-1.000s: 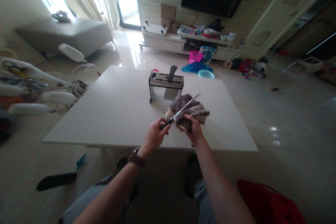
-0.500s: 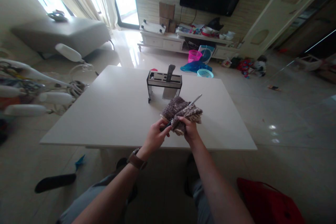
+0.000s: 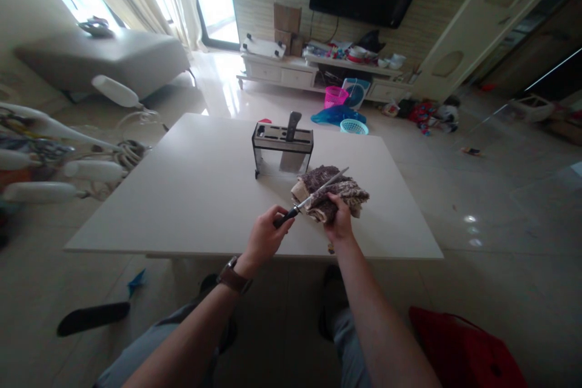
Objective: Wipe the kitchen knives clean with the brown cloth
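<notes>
Cloth [image 3: 353, 191] is filling my right hand [image 3: 339, 224]; my left hand [image 3: 265, 233] is gripping the handle [image 3: 286, 217], ideally steadying the rod [image 3: 322, 188] toward two o'clock.

A white table [image 3: 204, 194] spread across the middle of the frame. On it, just above the frame's centre, a knife block [image 3: 282, 145] stood upright.
</notes>
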A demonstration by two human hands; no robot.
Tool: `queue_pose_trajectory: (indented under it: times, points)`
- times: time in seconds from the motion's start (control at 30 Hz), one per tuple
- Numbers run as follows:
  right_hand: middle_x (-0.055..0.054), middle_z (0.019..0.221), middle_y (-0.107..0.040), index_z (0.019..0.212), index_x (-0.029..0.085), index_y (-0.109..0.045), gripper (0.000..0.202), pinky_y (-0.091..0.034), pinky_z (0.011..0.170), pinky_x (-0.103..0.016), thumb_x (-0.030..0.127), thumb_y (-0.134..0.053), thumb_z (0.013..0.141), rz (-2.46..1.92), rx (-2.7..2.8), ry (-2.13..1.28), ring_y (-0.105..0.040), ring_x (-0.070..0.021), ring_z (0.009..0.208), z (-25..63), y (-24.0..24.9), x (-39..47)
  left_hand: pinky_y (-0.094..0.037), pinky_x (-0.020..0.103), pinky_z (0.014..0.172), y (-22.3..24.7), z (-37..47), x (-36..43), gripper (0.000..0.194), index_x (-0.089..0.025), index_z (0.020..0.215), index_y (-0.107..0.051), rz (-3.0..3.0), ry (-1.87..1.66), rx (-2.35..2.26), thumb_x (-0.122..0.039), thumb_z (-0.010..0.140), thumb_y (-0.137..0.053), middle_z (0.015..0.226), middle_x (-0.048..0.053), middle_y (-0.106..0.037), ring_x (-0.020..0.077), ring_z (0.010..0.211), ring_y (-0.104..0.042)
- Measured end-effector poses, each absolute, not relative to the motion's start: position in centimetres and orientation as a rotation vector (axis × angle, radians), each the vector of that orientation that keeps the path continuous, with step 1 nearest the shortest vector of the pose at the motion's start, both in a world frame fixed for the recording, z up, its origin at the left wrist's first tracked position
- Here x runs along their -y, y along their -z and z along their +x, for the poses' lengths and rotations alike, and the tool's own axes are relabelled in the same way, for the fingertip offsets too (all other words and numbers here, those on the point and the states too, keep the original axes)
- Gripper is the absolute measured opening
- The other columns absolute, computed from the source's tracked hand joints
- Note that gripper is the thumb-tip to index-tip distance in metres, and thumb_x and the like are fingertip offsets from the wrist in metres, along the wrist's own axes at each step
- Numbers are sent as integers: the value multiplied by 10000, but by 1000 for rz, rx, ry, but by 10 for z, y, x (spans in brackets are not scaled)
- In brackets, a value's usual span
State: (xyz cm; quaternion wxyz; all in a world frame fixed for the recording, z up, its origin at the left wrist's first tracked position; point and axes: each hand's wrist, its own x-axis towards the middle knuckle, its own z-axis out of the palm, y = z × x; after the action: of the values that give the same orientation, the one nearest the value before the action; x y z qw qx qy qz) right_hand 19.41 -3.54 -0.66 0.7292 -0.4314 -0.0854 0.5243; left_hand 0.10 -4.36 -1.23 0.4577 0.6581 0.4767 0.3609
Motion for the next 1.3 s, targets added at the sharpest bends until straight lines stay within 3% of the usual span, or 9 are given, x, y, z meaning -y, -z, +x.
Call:
queue_pose_trajectory:
  times: [0.1,0.3,0.5,0.67,1.03,1.3]
  points:
    - [-18,755,-781,776,192,-696,94,-611,562,-289,209,-738,693,-951,206,-1304,-711,-186,628,191,6,40,-353,240,588,13,1,45,208,-210,904,-612,1728,-893,-1242,-415,910,-648,679,-11,-677,127,569,-523]
    - [-19,759,-780,761,187,-692,101,-634,659,-300,175,-762,690,-960,288,-1403,-728,-193,683,184,8,42,-353,254,628,17,-1,48,165,-230,974,-644,1955,-879,-1287,-390,936,-626,753,19,-715,144,611,-573]
    - [-10,859,-794,851,171,-733,214,-627,726,-262,155,-807,650,-970,209,-1259,-732,-164,766,176,7,41,-355,260,639,17,-2,45,173,-240,1014,-665,2025,-812,-1300,-392,934,-646,766,30,-722,170,651,-633]
    - [3,838,-785,824,190,-709,182,-622,755,-280,161,-801,669,-969,224,-1112,-742,-175,811,179,11,36,-319,276,629,13,-5,40,228,-251,1074,-682,2097,-700,-1348,-443,962,-630,754,28,-713,188,642,-614]
    - [2,878,-801,871,196,-721,239,-619,620,-274,168,-806,649,-1004,85,-931,-743,-173,727,211,16,29,-286,306,623,7,-15,32,370,-215,802,-672,2206,-620,-1365,-463,1023,-510,871,54,-663,168,680,-545]
    - [3,855,-786,831,185,-699,219,-612,706,-254,211,-811,645,-1024,171,-999,-738,-161,792,200,17,31,-286,303,629,10,-11,35,323,-205,781,-650,2128,-644,-1299,-412,1000,-535,757,49,-648,172,649,-509]
